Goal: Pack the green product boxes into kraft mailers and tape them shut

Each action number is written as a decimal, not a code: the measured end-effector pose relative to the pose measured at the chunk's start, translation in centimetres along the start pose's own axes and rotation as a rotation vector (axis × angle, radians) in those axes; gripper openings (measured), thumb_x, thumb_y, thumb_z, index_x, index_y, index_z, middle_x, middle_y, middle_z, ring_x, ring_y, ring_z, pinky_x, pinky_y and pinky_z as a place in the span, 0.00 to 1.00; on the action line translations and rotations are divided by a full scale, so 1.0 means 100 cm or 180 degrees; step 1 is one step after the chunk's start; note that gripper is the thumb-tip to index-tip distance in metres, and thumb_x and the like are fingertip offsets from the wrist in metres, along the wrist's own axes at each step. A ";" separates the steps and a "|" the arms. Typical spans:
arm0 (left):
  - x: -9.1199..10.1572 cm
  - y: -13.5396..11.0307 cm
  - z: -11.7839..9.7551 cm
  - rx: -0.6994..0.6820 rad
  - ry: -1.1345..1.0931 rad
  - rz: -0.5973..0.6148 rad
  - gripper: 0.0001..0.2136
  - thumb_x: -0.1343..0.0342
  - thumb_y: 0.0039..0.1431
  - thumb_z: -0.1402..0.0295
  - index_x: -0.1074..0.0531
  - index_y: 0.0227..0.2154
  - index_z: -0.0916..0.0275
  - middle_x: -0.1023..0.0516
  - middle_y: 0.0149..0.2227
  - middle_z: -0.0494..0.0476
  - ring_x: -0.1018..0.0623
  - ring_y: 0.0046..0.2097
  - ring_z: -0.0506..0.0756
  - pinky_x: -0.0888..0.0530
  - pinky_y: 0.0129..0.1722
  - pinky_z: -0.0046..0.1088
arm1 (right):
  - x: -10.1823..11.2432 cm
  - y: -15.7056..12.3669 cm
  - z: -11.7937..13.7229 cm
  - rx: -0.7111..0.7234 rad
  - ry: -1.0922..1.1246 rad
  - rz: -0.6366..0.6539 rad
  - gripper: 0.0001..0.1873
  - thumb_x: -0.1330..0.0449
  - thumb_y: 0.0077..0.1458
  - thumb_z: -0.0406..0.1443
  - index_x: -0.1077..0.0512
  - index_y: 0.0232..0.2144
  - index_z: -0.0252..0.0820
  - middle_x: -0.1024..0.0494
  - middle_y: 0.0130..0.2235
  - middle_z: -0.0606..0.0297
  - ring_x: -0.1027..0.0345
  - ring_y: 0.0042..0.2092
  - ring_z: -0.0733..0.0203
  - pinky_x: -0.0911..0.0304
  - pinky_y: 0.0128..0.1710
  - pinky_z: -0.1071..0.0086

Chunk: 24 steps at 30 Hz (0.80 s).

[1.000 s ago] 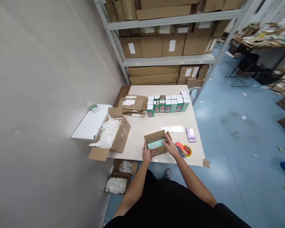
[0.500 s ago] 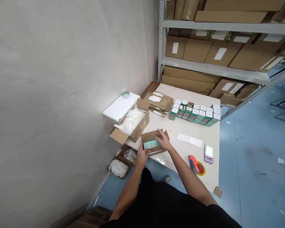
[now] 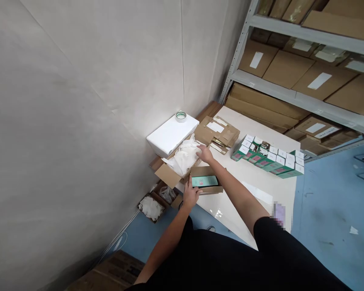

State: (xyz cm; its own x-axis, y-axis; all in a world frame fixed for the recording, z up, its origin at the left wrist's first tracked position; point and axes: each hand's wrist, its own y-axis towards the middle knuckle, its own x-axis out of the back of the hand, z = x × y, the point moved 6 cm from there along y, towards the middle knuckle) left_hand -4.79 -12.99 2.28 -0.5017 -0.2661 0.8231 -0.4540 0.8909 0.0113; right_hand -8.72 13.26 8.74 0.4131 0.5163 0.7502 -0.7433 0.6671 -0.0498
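On the white table [image 3: 245, 171], a large open carton [image 3: 165, 174] heaped with white packing paper [image 3: 182, 157] was set against the left side. Green-and-white product cartons [image 3: 269, 159] were lined up at the far right. Nearer the person, a smaller cardboard box [image 3: 212, 190] was held open at the table's edge, and a mint-green carton [image 3: 206, 180] was laid flat inside it. The box had been steadied by both hands half a second earlier; now its near left corner was gripped by the left hand [image 3: 191, 194] alone, and the right hand [image 3: 204, 154] had been brought to the packing paper, so the filler was within grasp while the box was kept steady. Whether paper was pinched by the right fingers could not be told. The paper label strip [image 3: 259, 193] was partly covered by the right forearm, and the small purple item [image 3: 279, 213] was blurred by pixelation.
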 end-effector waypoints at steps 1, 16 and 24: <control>0.000 0.000 0.000 -0.0022 -0.0012 0.0001 0.11 0.40 0.64 0.59 0.18 0.36 0.59 0.55 0.76 0.53 0.39 0.69 0.72 0.34 0.66 0.53 | -0.004 0.014 -0.001 -0.0041 -0.0176 0.0064 0.31 0.36 0.58 0.36 0.30 0.64 0.41 0.35 0.69 0.53 0.40 0.69 0.46 0.45 0.69 0.55; 0.003 0.001 0.014 -0.0171 -0.0193 0.0104 0.07 0.39 0.63 0.63 0.18 0.35 0.59 0.56 0.77 0.51 0.39 0.69 0.72 0.31 0.63 0.56 | -0.027 0.076 -0.003 -0.0259 -0.1313 0.0481 0.14 0.44 0.64 0.32 0.19 0.46 0.43 0.17 0.49 0.53 0.25 0.52 0.48 0.34 0.53 0.63; 0.003 0.001 0.013 -0.0310 -0.0103 -0.0038 0.07 0.38 0.63 0.65 0.19 0.32 0.60 0.57 0.77 0.53 0.38 0.68 0.71 0.30 0.63 0.53 | -0.014 0.065 -0.001 0.0164 -0.1311 0.0524 0.10 0.37 0.55 0.28 0.18 0.36 0.43 0.33 0.68 0.61 0.38 0.65 0.48 0.39 0.62 0.61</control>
State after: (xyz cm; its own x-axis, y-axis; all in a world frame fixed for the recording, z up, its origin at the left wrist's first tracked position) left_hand -5.94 -13.40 1.83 -0.5209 -0.2872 0.8039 -0.3871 0.9188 0.0774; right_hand -14.09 16.90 7.27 0.0508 0.3494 0.9356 -0.8111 0.5610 -0.1655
